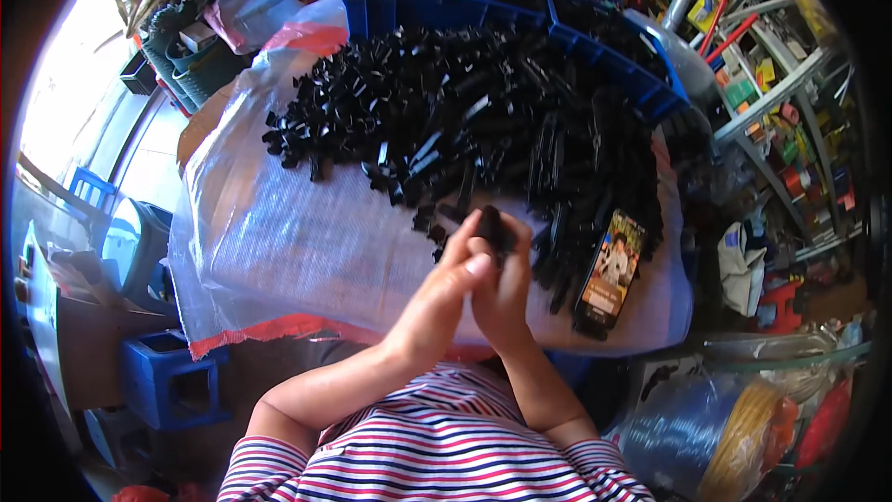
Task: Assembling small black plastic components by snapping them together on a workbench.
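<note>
My left hand and my right hand are close together above the near middle of the table, both closed around a small black plastic part. Its dark end sticks out beyond my fingertips; the rest is hidden by them. Just past my hands spreads a large heap of black plastic parts, short shiny pieces on the left and longer strips on the right. The heap lies on a white woven sack with a red edge. To the right of my hands a smartphone with a lit screen rests tilted among the strips.
Blue plastic bins stand behind the heap. At the right is a metal rack with many small coloured items. A blue stool stands low at the left. Lower right, a plastic-wrapped roll sits near the table.
</note>
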### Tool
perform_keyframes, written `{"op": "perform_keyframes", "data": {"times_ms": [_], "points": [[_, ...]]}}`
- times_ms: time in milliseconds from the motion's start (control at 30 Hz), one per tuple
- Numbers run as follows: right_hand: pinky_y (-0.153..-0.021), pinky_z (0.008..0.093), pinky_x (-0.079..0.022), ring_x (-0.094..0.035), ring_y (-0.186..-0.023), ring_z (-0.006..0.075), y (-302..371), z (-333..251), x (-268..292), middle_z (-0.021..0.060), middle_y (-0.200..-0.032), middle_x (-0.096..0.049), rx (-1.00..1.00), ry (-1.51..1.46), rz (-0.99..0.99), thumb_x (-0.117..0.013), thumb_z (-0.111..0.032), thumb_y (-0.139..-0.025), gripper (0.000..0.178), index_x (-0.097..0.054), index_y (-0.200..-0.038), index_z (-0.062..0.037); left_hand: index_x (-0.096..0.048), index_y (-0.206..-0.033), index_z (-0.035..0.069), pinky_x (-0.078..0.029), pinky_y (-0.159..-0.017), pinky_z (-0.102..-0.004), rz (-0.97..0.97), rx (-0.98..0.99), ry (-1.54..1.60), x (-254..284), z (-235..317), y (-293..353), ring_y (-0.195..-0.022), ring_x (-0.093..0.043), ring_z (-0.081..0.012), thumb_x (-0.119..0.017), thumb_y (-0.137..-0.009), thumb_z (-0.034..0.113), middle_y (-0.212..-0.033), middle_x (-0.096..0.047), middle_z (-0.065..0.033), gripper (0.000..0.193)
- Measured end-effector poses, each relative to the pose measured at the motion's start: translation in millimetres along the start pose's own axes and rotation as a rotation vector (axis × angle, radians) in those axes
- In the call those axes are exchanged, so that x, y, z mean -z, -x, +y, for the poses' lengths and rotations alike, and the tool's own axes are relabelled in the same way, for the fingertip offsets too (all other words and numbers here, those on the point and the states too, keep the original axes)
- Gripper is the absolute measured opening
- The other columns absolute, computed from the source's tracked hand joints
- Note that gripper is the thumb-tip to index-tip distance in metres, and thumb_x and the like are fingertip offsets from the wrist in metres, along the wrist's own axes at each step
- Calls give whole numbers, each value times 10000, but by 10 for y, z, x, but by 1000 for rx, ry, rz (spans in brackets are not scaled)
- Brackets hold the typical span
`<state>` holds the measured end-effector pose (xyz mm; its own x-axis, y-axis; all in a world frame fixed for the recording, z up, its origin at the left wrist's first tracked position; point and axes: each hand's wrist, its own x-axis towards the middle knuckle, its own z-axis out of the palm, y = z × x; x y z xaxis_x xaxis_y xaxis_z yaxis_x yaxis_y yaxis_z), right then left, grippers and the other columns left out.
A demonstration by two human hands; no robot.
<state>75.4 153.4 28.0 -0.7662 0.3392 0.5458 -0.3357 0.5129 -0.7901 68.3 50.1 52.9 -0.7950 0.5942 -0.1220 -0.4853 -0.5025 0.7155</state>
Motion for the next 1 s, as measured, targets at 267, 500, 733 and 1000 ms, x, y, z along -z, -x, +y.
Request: {"op": "perform_keyframes", "data": {"times_ms": [267,500,733,1000], "points": [[-611,255,-426,-507,-666,113,-1141,165,621,21,-836,-578,-792,-1371,-142,-538,-441,-879,414,-527,-1077,-77,-218,-1431,105,-209,-1069,-420,-336,-118,-430,-165,327,-69,-1356,-187,-268,-511,-850,522,-1465,-229,-110,773],[-774,369,-508,-586,-918,251,-3682,1033,1072,158,-1006,-566,-767,-560,87,-612,-407,-840,487,-514,-989,46,-493,-1241,110,-320,-988,-458,-309,-528,-1807,208,-120,-243,-1263,-332,-344,-615,-790,276,-1290,-442,-155,496],[-716,209,-450,-555,-827,73,-2733,503,883,8,-991,-601,-190,-112,-224,-533,-230,-910,274,-570,-1130,-70,-570,-1158,98,-372,-969,-470,-195,-741,-1507,739,311,-152,-1245,-390,-345,-667,-711,76,-1307,-451,-148,458],[-656,245,-468,-563,-731,128,-775,-131,605,90,-947,-566,14,261,-743,-588,-60,-811,255,-582,-1058,4,-510,-1252,229,-322,-950,-529,699,-729,-1821,1725,1453,-1151,-1217,-353,-402,-540,-810,506,-1329,-397,-194,523]]}}
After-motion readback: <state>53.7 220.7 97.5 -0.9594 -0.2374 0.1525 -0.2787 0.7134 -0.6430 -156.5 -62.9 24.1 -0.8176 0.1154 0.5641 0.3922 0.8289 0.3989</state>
